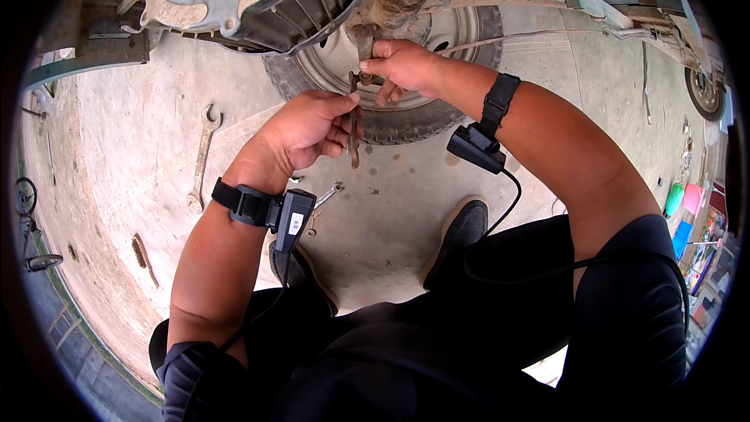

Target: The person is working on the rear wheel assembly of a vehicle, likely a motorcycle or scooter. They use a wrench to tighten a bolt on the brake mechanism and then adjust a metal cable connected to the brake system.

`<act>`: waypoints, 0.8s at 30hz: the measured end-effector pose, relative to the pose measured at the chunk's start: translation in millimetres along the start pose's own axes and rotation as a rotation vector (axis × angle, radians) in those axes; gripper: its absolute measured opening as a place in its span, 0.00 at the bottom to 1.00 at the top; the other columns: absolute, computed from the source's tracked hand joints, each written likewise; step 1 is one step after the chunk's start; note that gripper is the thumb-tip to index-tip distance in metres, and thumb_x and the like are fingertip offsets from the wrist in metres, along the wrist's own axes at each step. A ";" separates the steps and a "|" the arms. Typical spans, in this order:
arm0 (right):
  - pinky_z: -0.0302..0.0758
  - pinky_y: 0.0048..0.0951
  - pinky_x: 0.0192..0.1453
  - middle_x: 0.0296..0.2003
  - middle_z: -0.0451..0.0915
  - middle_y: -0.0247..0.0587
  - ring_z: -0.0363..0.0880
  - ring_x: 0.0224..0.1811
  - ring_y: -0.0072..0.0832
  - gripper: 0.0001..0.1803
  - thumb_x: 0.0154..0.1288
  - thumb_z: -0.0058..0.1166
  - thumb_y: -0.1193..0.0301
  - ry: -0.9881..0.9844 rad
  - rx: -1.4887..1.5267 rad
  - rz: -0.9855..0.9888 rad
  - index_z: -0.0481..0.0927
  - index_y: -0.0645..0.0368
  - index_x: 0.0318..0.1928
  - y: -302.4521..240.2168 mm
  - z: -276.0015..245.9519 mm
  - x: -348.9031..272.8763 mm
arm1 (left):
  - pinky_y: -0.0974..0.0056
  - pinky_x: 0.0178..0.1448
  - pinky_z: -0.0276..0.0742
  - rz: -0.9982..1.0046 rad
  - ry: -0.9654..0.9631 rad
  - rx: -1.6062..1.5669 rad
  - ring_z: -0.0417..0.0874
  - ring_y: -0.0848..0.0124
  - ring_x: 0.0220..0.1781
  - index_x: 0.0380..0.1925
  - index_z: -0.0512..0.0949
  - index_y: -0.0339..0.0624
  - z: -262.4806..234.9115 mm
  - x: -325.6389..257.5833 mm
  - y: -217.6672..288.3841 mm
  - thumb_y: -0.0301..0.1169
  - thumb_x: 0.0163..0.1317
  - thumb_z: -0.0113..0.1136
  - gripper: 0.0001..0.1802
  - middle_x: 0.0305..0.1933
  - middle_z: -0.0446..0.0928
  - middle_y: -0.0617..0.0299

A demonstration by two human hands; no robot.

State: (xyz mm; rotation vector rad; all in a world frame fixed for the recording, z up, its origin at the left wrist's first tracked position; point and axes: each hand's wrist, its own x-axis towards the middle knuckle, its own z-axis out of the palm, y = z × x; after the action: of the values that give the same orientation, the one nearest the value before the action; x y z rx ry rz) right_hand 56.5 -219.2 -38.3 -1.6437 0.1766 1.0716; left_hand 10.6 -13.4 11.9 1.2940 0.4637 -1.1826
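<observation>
My left hand is closed round a narrow, rusty metal lever, thumb on its near face. The lever stands roughly upright in view, its top end meeting a small rusty joint. Just right of that joint, my right hand has thumb and forefinger pressed on a flat, rusty bracket that hangs from the machine's underside; its other fingers curl below. Exactly what the right fingertips touch is partly hidden. Behind both hands lies a wheel with a black tyre.
A ribbed metal housing overhangs at the top left. On the concrete floor lie a large open-ended wrench, a smaller wrench and a wooden-handled brush. A long thin rod runs off rightward. My shoes are near the wheel.
</observation>
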 end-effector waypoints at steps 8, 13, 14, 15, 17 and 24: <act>0.71 0.27 0.25 0.43 0.77 0.40 0.84 0.29 0.30 0.15 0.74 0.49 0.61 0.009 -0.002 -0.011 0.71 0.62 0.46 -1.2 1.5 -2.3 | 0.69 0.22 0.70 -0.002 -0.032 -0.079 0.76 0.73 0.21 0.38 0.77 0.37 -2.8 8.9 -3.0 0.39 0.70 0.54 0.15 0.28 0.80 0.58; 0.71 0.26 0.26 0.46 0.77 0.40 0.84 0.29 0.29 0.16 0.74 0.49 0.61 0.002 0.011 0.004 0.71 0.63 0.47 -0.2 0.5 -2.3 | 0.68 0.26 0.74 0.057 0.061 0.351 0.82 0.72 0.26 0.37 0.77 0.36 9.0 14.8 -17.2 0.40 0.72 0.52 0.16 0.30 0.82 0.58; 0.71 0.26 0.26 0.46 0.77 0.40 0.84 0.30 0.29 0.16 0.74 0.49 0.61 0.002 0.013 0.011 0.71 0.63 0.47 1.2 -0.2 -2.3 | 0.66 0.30 0.77 0.066 0.095 0.521 0.84 0.69 0.29 0.38 0.76 0.35 11.3 19.8 -22.3 0.39 0.72 0.51 0.16 0.31 0.82 0.57; 0.71 0.26 0.26 0.46 0.76 0.40 0.84 0.30 0.29 0.16 0.74 0.49 0.61 -0.006 0.012 0.011 0.71 0.63 0.47 -0.9 0.6 -2.0 | 0.64 0.31 0.77 0.222 0.207 0.766 0.84 0.68 0.29 0.38 0.75 0.35 6.6 27.7 -35.7 0.39 0.71 0.51 0.16 0.30 0.82 0.56; 0.71 0.26 0.26 0.47 0.76 0.40 0.84 0.30 0.29 0.16 0.74 0.48 0.61 -0.014 0.018 0.008 0.71 0.63 0.48 -1.7 1.2 -1.4 | 0.62 0.33 0.78 0.538 0.428 1.250 0.84 0.66 0.29 0.38 0.74 0.34 3.6 40.4 -56.7 0.38 0.71 0.50 0.15 0.30 0.82 0.55; 0.71 0.27 0.25 0.48 0.77 0.41 0.86 0.32 0.32 0.15 0.75 0.47 0.64 -0.005 0.006 0.012 0.71 0.64 0.50 -0.6 -0.7 -0.9 | 0.65 0.33 0.79 0.157 0.164 0.749 0.84 0.68 0.28 0.38 0.74 0.33 -3.9 20.0 -36.8 0.38 0.71 0.50 0.16 0.30 0.82 0.55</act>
State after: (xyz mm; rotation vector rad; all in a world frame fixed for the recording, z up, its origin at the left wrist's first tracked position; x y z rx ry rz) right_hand 56.8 -220.0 -37.4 -1.6361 0.1865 1.0836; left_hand -11.9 -12.2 -23.6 2.0376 0.0124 -1.1613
